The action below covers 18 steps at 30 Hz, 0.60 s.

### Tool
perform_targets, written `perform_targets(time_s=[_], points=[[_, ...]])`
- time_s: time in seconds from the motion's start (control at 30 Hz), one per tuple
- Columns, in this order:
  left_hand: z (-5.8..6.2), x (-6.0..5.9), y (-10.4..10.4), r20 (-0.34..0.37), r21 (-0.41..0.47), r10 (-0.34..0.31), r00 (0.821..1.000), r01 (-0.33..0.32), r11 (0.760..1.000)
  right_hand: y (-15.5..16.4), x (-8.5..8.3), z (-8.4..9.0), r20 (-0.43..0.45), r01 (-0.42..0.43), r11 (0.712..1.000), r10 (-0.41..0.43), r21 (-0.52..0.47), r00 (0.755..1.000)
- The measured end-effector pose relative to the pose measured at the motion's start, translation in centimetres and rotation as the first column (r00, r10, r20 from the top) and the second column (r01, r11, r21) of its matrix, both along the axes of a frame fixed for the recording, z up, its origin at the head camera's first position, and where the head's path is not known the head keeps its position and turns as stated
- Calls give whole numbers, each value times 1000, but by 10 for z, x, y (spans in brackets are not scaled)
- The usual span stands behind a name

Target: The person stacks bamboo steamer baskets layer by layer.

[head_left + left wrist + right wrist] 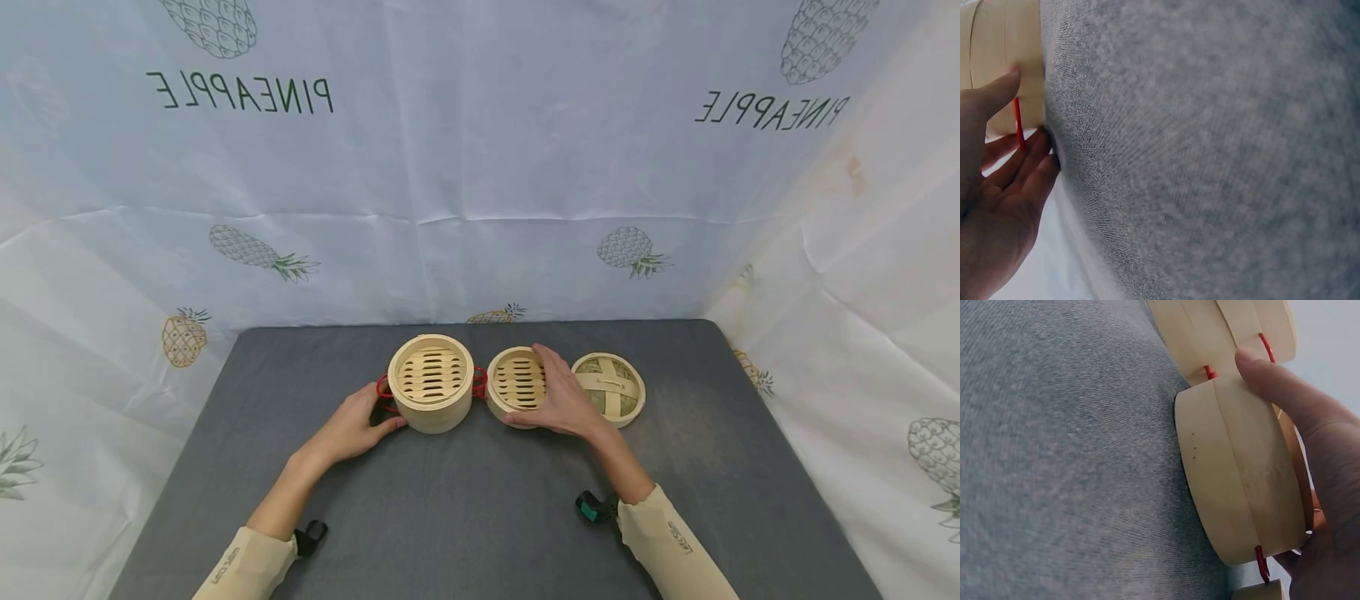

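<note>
From the head view, two hands are seen set round separate pieces of a bamboo steamer on the dark bench (465,517). By the left hand (352,427), the taller steamer stack (431,387) is touched at about two o'clock; its thumb is laid on the near wall and its fingers are spread loosely at the base, behind a red cord, as is shown in the left wrist view. By the right hand (566,402), the shallow basket (517,387) is held across its width, between nine and ten o'clock from the palm, with the thumb on the near wall and the fingertips at the far rim. The relation judged most telling is the narrow gap between these two: the basket is placed at three o'clock from the stack, and the gap is bridged by red loops (480,383). Since both pieces are round, no long axis is offered; the basket is plainly nearer the right hand. At three o'clock beyond it the woven lid (611,387) is laid, partly covered by that hand, so whether the basket is touched by it cannot be told.
</note>
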<state>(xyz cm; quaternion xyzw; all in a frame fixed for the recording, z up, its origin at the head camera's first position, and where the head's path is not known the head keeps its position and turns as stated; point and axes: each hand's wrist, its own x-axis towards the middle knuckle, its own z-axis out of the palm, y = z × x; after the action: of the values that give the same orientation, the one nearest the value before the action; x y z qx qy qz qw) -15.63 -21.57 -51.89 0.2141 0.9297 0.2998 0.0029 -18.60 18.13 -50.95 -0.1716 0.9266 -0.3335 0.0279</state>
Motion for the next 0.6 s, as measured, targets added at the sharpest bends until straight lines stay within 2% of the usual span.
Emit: perform_targets(time_s=[0.43, 0.6], points=[[-1, 0, 0, -4, 11, -8, 1000, 8, 1000, 0, 3, -5, -56, 31, 999, -33, -24, 998], [-2, 0, 0, -14, 28, -16, 1000, 16, 999, 1, 8, -3, -51, 37, 998, -39, -44, 998]])
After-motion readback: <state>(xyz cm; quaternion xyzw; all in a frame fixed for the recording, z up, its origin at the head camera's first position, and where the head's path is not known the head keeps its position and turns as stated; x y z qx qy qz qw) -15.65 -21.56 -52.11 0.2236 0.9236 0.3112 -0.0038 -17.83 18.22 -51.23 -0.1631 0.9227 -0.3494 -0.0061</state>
